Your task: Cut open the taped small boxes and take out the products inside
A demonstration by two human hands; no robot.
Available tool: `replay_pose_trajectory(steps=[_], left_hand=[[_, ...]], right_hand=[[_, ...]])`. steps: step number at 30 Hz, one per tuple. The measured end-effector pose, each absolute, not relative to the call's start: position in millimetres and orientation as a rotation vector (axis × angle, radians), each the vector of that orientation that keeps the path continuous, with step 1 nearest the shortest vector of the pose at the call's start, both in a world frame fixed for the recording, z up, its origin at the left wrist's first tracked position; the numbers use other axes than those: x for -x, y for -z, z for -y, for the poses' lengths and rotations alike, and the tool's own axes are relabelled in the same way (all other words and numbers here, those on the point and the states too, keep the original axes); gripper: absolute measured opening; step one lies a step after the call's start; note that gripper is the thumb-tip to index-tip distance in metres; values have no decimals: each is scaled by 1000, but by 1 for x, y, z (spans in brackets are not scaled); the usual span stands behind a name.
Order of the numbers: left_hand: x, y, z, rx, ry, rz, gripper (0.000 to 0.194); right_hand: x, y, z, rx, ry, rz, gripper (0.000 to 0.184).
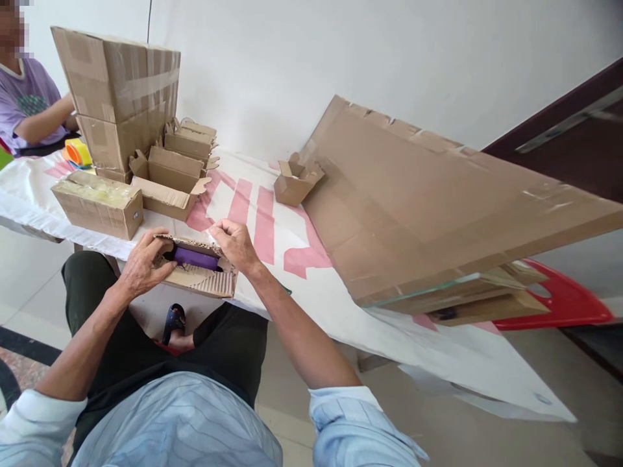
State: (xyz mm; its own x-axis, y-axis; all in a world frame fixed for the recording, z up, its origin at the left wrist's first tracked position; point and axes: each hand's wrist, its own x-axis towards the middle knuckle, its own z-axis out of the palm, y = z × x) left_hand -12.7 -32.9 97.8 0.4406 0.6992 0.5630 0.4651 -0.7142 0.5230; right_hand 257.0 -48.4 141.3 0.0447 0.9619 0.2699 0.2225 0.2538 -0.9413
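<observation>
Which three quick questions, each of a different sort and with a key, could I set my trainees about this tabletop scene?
1. Multiple choice: what colour is the cylindrical object inside the open carton?
A) green
B) purple
C) yellow

2. True or false: the left hand and the right hand are both at that carton.

3. Fill the gap: the tall stacked cartons stand on the ____ side of the picture.

Key: 1. B; 2. true; 3. left.
</observation>
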Motion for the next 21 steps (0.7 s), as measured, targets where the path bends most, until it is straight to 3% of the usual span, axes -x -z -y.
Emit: replay_pose_trajectory(steps=[5,9,13,21], left_hand=[[3,-111,27,-2571,-1285,-1130,39],[-13,-113,17,-2863,-1096,-1076,7],[-23,-110,12,-3010,-1105,-1097,20],[-39,-116,10,-3099,-1010,-1027,17]], right_hand=[[-255,-145,51,1174,-793,1685,40],[-255,-144,57,1205,-738,1782,32],[-255,-148,63,1445,-513,1941,30],[-236,-159,68,1696,-220,2162,17]])
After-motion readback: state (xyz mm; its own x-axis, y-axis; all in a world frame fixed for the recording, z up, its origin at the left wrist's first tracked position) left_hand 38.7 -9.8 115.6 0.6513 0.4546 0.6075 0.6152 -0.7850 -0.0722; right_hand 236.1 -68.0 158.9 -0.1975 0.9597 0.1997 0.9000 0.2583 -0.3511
